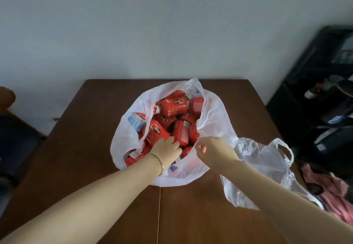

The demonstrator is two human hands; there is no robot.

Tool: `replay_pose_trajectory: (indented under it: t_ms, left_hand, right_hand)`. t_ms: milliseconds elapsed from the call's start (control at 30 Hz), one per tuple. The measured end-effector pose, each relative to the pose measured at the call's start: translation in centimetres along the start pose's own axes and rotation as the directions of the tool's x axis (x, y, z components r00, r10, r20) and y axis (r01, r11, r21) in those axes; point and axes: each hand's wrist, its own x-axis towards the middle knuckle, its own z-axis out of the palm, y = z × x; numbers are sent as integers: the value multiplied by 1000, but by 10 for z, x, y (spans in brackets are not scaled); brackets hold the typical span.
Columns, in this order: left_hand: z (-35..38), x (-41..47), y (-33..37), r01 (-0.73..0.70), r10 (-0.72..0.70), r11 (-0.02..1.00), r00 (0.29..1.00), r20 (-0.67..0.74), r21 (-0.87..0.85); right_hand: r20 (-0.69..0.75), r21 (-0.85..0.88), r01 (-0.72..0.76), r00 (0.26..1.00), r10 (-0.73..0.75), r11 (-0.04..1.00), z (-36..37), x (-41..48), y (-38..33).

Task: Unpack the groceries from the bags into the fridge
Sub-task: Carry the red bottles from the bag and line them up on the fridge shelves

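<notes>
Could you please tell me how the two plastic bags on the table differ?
The white bag stands open and full of red bottles; the clear bag lies collapsed and looks empty. The white bag is opaque and sits mid-table; the clear one is see-through, at the table's right edge. Both are thin handled carrier bags.

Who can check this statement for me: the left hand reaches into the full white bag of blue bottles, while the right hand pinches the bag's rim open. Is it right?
One detail is wrong: the bottles are red, not blue, as the head view shows. The rest stands: the left hand reaches into the full white bag, and the right hand pinches its rim open.
</notes>
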Motion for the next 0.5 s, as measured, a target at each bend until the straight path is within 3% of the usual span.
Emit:
replay_pose_trajectory:
  t_ms: [133,200,267,367,400,433,500]
  left_hand:
    - [20,35,-1,-200,185,929,980,78,311]
    - [23,43,1,-230,189,906,971,146,356]
    - [18,51,-2,-194,180,942,981,74,275]
    - [-6,49,-23,31,-35,999,987,-157,-29]
    - [-19,46,-32,47,-68,994,972,-223,-99]
    - [-29,40,-42,61,-96,989,958,-272,-134]
    - [-38,24,-54,129,-185,946,968,-169,-296]
  right_hand:
    - [-40,98,50,998,-46,994,0,26,1]
    - [-79,126,118,991,-108,985,-3,40,-7]
    - [-82,95,183,981,-175,979,-4,61,-17]
    - [-25,-1,243,970,-243,970,2,98,-28]
    - [20,-43,220,975,-220,975,6,111,-28]
    - [75,-161,213,976,-203,964,9,122,-27]
    - [186,-471,227,970,-156,853,7,135,-19]
